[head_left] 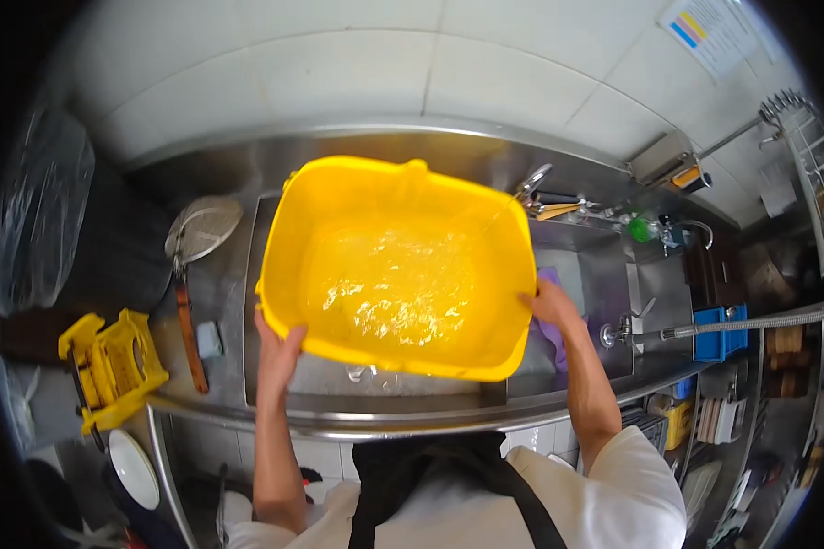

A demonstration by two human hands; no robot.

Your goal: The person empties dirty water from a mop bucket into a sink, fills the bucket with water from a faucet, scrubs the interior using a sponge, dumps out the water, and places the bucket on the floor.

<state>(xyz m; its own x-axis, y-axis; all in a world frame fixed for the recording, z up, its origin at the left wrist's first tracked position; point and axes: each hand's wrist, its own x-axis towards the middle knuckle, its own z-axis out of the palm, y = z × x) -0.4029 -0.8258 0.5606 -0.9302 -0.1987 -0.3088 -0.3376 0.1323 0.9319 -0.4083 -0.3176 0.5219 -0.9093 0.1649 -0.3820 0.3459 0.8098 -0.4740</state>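
A large yellow mop bucket (348,197) is held over the steel sink (275,229), its open top facing me. Rippling water (398,284) covers its bottom. My left hand (279,352) grips the near left corner, thumb over the rim and fingers hidden below. On the right side, my right hand (551,304) is closed on the rim. A purple cloth (553,343) lies beside and below that hand, over the divider between basins. Behind the bucket's far right corner stands a metal faucet (533,179).
A yellow mop wringer (116,371) stands at the left. Near it, a wooden-handled skimmer (201,229) and a small pale sponge (209,339) lie on the steel counter. A flexible spray hose (751,322) reaches in from the right, near a blue bin (721,340).
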